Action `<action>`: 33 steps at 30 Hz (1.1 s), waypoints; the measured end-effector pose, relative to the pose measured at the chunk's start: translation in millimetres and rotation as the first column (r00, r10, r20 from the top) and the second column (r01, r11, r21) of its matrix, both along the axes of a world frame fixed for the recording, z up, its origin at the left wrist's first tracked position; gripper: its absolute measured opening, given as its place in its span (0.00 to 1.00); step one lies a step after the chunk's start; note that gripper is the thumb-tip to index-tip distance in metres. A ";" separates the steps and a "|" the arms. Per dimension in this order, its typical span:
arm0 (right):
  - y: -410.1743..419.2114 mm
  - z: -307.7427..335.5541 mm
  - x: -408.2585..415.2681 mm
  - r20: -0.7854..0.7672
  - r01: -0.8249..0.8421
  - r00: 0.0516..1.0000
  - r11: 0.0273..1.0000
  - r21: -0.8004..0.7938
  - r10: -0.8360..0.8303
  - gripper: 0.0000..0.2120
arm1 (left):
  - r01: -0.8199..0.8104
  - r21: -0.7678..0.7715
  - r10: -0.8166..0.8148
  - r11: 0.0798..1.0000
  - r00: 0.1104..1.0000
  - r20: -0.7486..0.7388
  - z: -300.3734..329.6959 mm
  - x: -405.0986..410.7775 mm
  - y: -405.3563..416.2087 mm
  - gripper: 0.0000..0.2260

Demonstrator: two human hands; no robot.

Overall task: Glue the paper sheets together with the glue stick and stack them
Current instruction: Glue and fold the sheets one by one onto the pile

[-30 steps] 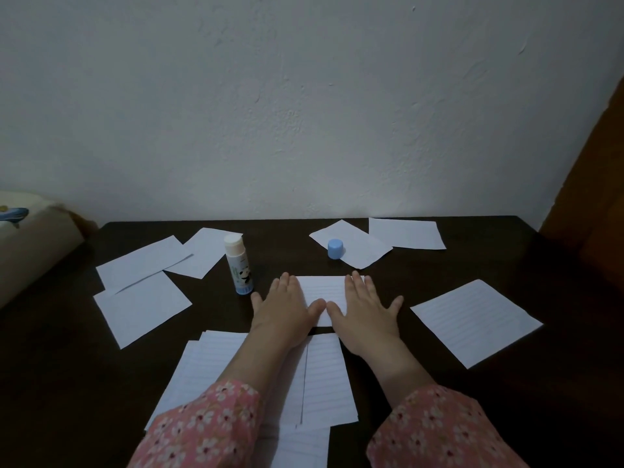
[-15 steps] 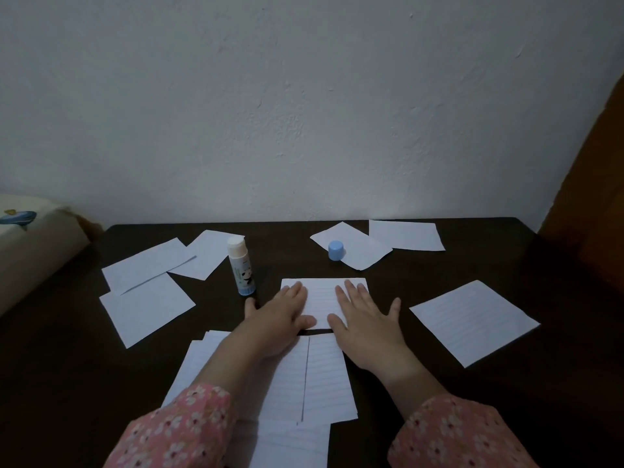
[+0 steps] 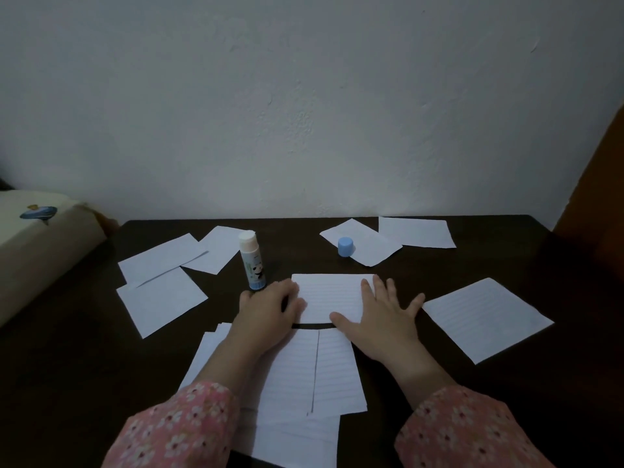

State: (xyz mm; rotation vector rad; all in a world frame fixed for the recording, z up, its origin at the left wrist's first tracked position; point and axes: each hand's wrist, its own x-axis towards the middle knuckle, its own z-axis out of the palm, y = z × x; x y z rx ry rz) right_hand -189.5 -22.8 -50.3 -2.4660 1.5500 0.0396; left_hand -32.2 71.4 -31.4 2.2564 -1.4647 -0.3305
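While both hands lie flat, left hand (image 3: pixel 270 307) and right hand (image 3: pixel 381 315) each with spread grip pressing the lined sheet (image 3: pixel 332 295) onto the counter (image 3: pixel 84 366), likely setting glue, the uncapped glue stick (image 3: pixel 251 261) stands just left.

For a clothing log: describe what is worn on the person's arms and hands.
Both arms wear long pink sleeves printed with small pale flowers that have darker centres; the left sleeve and right sleeve end at the wrists in loose cuffs. The left hand and right hand are bare: no gloves, and no rings, watch or bracelet show in this dim light.
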 end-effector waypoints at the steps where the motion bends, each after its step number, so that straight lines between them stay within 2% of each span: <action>1: -2.5 1.0 -0.2 0.050 0.018 0.999 0.999 -0.030 -0.016 0.40 | -0.089 -0.106 0.079 0.990 0.993 -0.092 0.2 4.1 4.4 0.09; 2: -5.2 2.1 -0.4 0.097 0.038 0.995 0.997 -0.063 -0.032 0.37 | -0.197 -0.183 0.164 0.963 0.969 -0.183 1.4 9.3 8.1 0.07; 4: -8.9 3.4 0.2 0.145 0.060 0.988 0.993 -0.105 -0.044 0.35 | -0.413 -0.247 0.326 0.876 0.887 -0.328 2.7 21.5 11.6 0.09; 7: -11.1 2.5 4.2 0.150 0.060 0.987 0.996 -0.067 -0.049 0.37 | -0.585 -0.225 0.464 0.779 0.780 -0.419 1.7 37.5 9.8 0.14; 11: -9.9 4.0 10.7 0.139 0.071 0.988 0.996 -0.058 -0.062 0.36 | -0.548 -0.211 0.423 0.809 0.793 -0.438 0.4 47.5 -3.5 0.32; 13: -8.9 5.2 12.9 0.161 0.077 0.985 0.995 -0.071 -0.065 0.35 | -0.503 -0.220 0.376 0.836 0.817 -0.437 -0.1 48.6 -9.4 0.31; 15: -7.7 6.1 13.9 0.184 0.077 0.981 0.993 -0.094 -0.059 0.36 | -0.467 -0.203 0.350 0.860 0.832 -0.431 -1.8 49.1 -11.2 0.26; 20: -4.6 10.7 20.1 0.228 0.087 0.972 0.982 -0.168 -0.047 0.33 | -0.484 -0.174 0.422 0.858 0.856 -0.299 -2.8 61.3 -2.2 0.13; 22: 0.2 13.3 26.3 0.320 0.091 0.947 0.980 -0.179 -0.029 0.31 | -0.545 -0.157 0.514 0.824 0.835 -0.199 1.0 72.5 9.5 0.13; 24: 7.6 16.9 33.6 0.499 0.080 0.867 0.984 -0.161 0.011 0.27 | -0.572 -0.134 0.578 0.809 0.816 0.011 2.6 86.1 26.2 0.14; 26: 17.8 23.1 41.3 0.675 0.036 0.736 0.992 -0.122 0.056 0.23 | -0.610 -0.064 0.612 0.790 0.776 0.152 1.4 99.3 42.2 0.14; 28: 28.7 31.3 48.8 0.776 -0.022 0.622 0.993 -0.114 0.103 0.21 | -0.645 0.027 0.631 0.764 0.755 0.180 -0.9 109.2 54.4 0.14; 30: 36.4 43.3 53.2 0.839 -0.100 0.538 0.995 -0.032 0.081 0.21 | -0.651 0.078 0.635 0.755 0.755 0.162 -2.9 115.2 64.1 0.15; 31: 39.3 49.6 53.6 0.848 -0.158 0.529 0.986 0.049 0.042 0.20 | -0.647 0.079 0.633 0.758 0.760 0.149 -4.3 117.5 68.1 0.15; 33: 45.2 58.3 52.6 0.805 -0.286 0.594 0.931 0.227 -0.014 0.20 | -0.629 0.046 0.622 0.776 0.776 0.107 -6.1 121.0 75.3 0.17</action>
